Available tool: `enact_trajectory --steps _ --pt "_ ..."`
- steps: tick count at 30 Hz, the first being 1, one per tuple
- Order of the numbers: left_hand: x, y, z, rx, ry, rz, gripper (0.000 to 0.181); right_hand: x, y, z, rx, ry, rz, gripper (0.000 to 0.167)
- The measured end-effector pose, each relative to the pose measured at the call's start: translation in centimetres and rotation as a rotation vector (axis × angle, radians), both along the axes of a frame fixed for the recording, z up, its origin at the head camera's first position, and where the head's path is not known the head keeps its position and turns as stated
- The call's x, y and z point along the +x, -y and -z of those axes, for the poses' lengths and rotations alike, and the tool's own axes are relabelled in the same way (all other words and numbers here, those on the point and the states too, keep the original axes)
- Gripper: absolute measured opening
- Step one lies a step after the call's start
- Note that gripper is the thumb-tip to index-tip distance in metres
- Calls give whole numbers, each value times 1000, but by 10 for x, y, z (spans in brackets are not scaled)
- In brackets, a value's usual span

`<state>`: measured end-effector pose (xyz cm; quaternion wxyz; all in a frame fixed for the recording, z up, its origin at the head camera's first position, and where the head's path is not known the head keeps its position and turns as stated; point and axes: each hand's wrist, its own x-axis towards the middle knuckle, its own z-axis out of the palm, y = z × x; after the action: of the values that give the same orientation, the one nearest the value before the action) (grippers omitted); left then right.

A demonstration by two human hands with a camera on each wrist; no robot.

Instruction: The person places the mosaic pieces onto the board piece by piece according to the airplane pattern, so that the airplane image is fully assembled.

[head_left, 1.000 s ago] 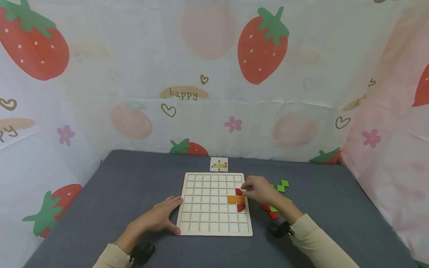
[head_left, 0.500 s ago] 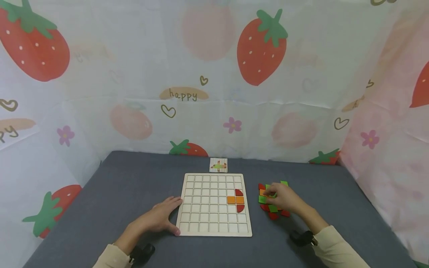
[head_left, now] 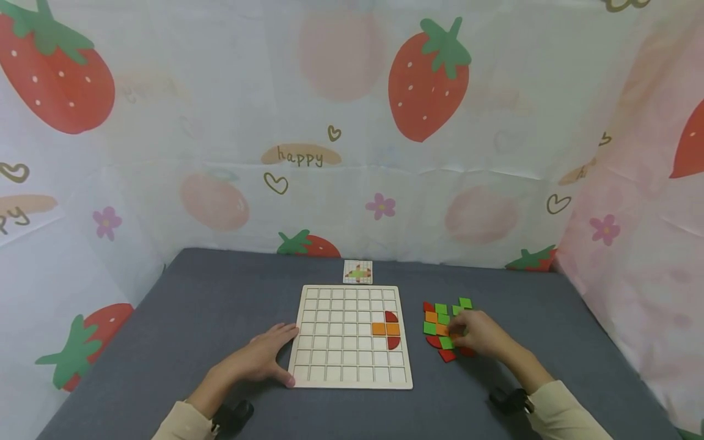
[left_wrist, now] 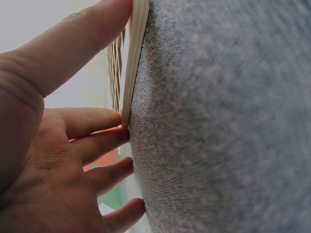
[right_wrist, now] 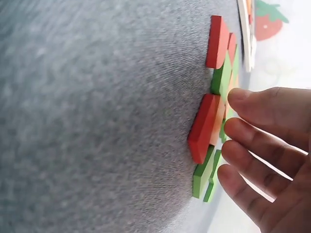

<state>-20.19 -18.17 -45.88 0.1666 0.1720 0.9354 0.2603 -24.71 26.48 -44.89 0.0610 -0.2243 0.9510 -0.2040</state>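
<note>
A pale wooden grid board (head_left: 335, 342) lies flat on the table, with two orange squares (head_left: 379, 329) side by side and a red curved piece (head_left: 392, 316) above and another below the right one. My left hand (head_left: 258, 357) rests at the board's left edge, fingers extended, thumb at its lower corner (left_wrist: 138, 29). Right of the board, my right hand (head_left: 481, 333) is over a cluster of green, orange and red pieces (head_left: 430, 328). In the right wrist view its fingers (right_wrist: 238, 128) are slightly bent beside the pieces (right_wrist: 201, 128), with no piece visibly held.
A small picture card (head_left: 358, 272) lies just behind the board. The dark grey table (head_left: 236, 287) reaches back to a hanging cloth (head_left: 341, 208) printed with strawberries. Dark wrist devices (head_left: 235, 415) are on both wrists.
My right hand has moved from the board's right edge over to the loose pieces, then slightly farther right, uncovering several of them. My left hand has stayed at the board's edge.
</note>
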Motion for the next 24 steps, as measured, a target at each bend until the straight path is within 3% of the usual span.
enact_trajectory --steps 12,24 --pt "2 1 0 10 -13 21 101 5 -2 3 86 -52 -39 21" --pt "1 0 0 -1 -20 22 100 5 0 3 112 -50 -17 21"
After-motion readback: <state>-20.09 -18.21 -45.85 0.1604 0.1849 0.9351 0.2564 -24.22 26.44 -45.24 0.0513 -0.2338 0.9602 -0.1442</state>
